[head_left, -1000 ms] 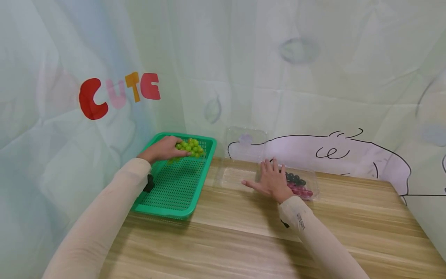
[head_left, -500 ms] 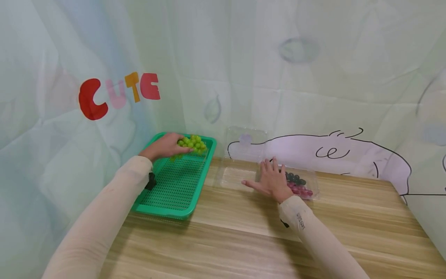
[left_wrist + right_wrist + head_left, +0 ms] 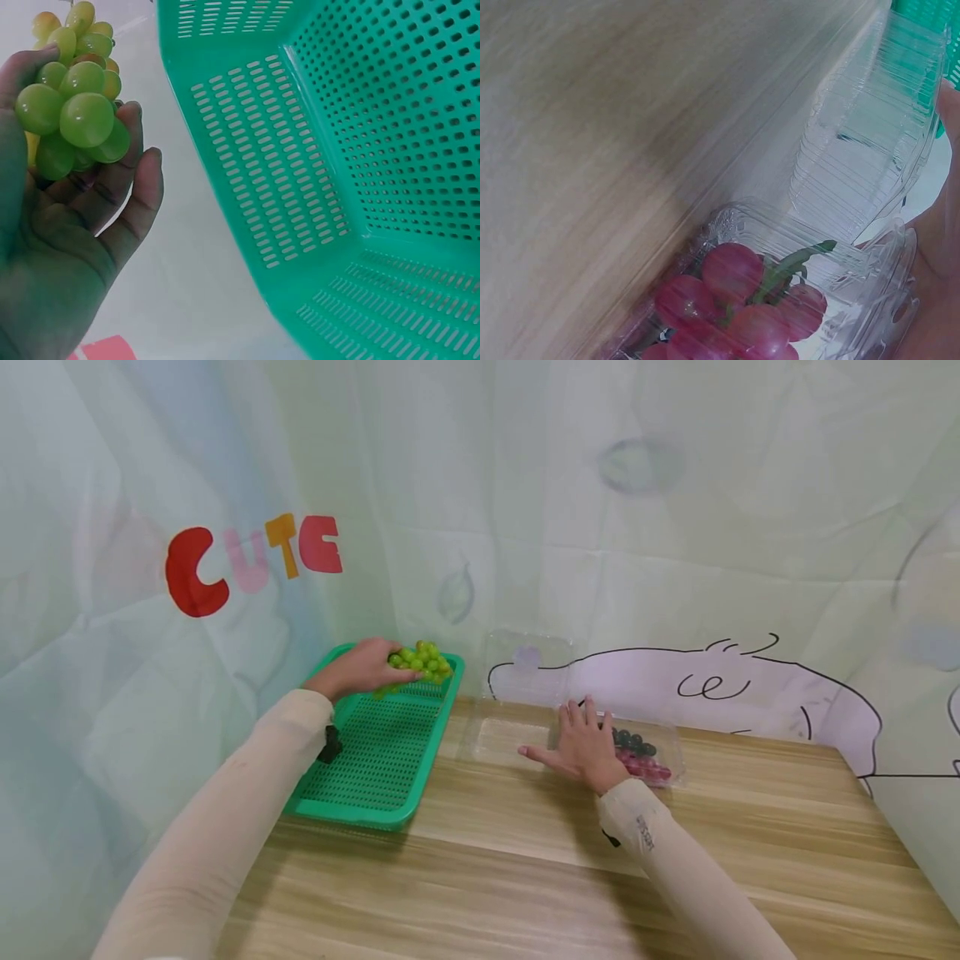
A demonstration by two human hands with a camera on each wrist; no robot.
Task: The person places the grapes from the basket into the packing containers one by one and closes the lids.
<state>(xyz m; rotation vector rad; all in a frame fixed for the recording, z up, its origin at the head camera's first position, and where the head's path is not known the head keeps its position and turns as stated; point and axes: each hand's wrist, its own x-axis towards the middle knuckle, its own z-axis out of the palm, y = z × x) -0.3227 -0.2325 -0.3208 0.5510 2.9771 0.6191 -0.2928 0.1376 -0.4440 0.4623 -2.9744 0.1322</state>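
My left hand holds a bunch of green grapes over the far end of a green plastic basket. In the left wrist view, thumb and fingers curl round the grapes, beside the basket's slotted wall. My right hand is spread, fingers extended, over the clear plastic packaging. Just right of it, a clear container holds dark grapes and red grapes. Red grapes with a green stem also show in the right wrist view.
A clear plastic container sits left of my right hand, its clear lid raised against the curtain. The wooden table extends in front. A curtain printed with coloured letters borders the basket on the left.
My left hand has risen slightly and moved right with the green grapes. My right hand has stayed in place over the clear packaging.
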